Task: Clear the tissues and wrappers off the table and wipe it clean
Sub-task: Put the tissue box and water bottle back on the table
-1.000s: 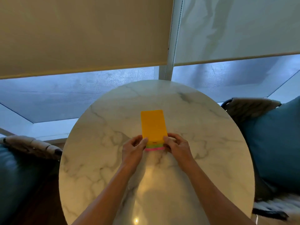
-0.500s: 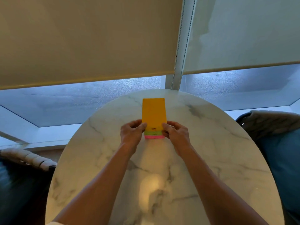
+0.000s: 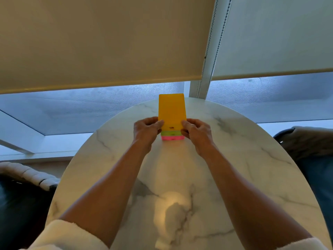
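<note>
A stack of flat cloths (image 3: 172,112), orange on top with green and pink edges showing beneath, lies on the round white marble table (image 3: 234,159) near its far edge. My left hand (image 3: 146,131) pinches the stack's near left side with thumb and fingers. On the near right side, my right hand (image 3: 197,132) pinches it the same way. Both forearms stretch out over the tabletop. No tissues or wrappers show on the marble.
Roller blinds (image 3: 100,42) hang over the window behind the table. A dark chair with a pale woven rim (image 3: 27,174) stands at the left, and a blue cushioned seat (image 3: 310,150) stands at the right. White fluffy sleeves (image 3: 59,237) show at the bottom corners.
Both hands have slid the cloth stack away from me across the marble, from the table's middle to its far edge. My view has tipped upward.
</note>
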{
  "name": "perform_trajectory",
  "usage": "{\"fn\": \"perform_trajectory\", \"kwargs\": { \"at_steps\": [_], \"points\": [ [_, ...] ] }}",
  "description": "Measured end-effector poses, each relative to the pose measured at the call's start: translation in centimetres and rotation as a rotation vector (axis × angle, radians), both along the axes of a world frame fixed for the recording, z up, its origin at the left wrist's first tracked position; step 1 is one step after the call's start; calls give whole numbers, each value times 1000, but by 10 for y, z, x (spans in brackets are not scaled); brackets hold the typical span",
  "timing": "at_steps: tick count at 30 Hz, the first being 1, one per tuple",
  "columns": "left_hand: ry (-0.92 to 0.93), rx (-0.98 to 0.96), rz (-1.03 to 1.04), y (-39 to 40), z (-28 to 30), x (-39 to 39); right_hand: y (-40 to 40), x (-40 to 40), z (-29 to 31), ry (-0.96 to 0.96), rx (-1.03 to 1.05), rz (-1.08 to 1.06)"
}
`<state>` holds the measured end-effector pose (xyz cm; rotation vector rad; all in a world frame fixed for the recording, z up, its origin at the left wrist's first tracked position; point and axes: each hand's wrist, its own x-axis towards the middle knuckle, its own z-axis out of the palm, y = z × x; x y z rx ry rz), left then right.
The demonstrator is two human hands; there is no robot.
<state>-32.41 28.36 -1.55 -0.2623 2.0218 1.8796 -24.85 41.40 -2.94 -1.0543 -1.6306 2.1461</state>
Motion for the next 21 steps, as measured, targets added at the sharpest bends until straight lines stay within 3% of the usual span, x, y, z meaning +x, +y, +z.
{"fn": "perform_trajectory", "kwargs": {
  "at_steps": [21],
  "points": [
    [-14, -62, -34, 5, 1, -23, 6, -20, 2, -45, 124, 26]
  ]
}}
